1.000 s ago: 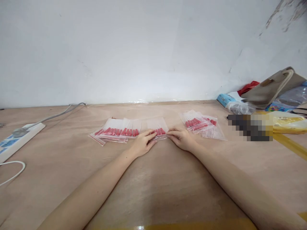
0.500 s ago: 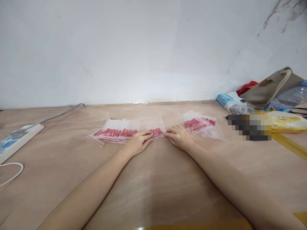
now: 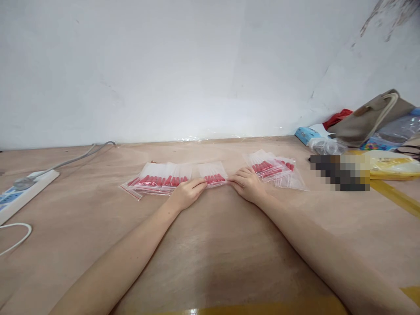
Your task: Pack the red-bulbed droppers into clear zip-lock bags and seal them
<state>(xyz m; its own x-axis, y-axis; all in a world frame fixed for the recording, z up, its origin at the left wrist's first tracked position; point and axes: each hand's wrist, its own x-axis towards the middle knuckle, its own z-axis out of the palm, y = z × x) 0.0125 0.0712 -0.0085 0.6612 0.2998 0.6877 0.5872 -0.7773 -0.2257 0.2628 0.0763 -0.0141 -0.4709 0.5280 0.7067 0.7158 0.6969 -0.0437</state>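
Note:
A clear zip bag [image 3: 214,175] with several red-ended sticks in it lies flat between my hands. My left hand [image 3: 187,192] pinches its near left corner between thumb and fingers. At the near right corner, the fingertips of my right hand [image 3: 246,186] are closed on the bag's edge. To the left, a row of overlapping bags [image 3: 157,177] holds more of the red-ended pieces, partly behind my left hand. Another pile of such bags [image 3: 267,165] lies just beyond my right hand.
A power strip [image 3: 31,192] with a grey cable [image 3: 78,156] lies at the left. On the right are a blue packet [image 3: 308,134], a beige handbag [image 3: 364,120], a yellow-and-white package [image 3: 393,166] and a blurred-out dark object [image 3: 341,173]. A white wall [image 3: 183,74] stands behind the table.
My hands have drawn slightly apart along the bag's near edge, the right one shifting a little to the right. The side piles lie as before.

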